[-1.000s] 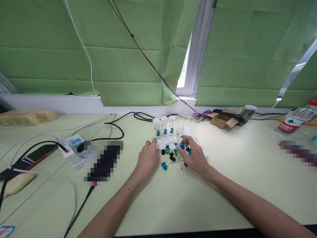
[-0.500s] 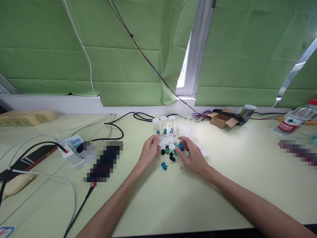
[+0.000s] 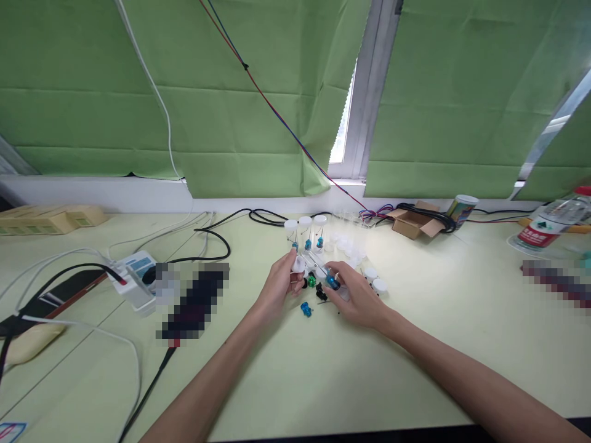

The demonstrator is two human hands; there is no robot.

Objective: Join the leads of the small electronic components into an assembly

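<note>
In my left hand [image 3: 280, 277] is a white cap [image 3: 298, 264], pinched by the fingertips with its round face showing. My right hand [image 3: 354, 294] is closed around a clear vial that leans left towards the cap; a blue part [image 3: 332, 282] with metal rods shows at its lower end. The vial's outline is hard to make out. Between my hands lie a green part [image 3: 312, 281] and a black part [image 3: 320, 291]. A blue part [image 3: 306, 309] rests on the table nearer to me.
Three white-capped clear vials [image 3: 305, 231] holding blue parts stand behind my hands. Several white caps [image 3: 379, 285] lie to the right. An open cardboard box [image 3: 414, 224], a water bottle [image 3: 549, 224], a power strip [image 3: 133, 277] and loose cables [image 3: 227, 243] surround the work spot.
My right hand has tipped the vial from nearly upright to leaning left, bringing its upper end near the cap. My left hand has turned the cap slightly.
</note>
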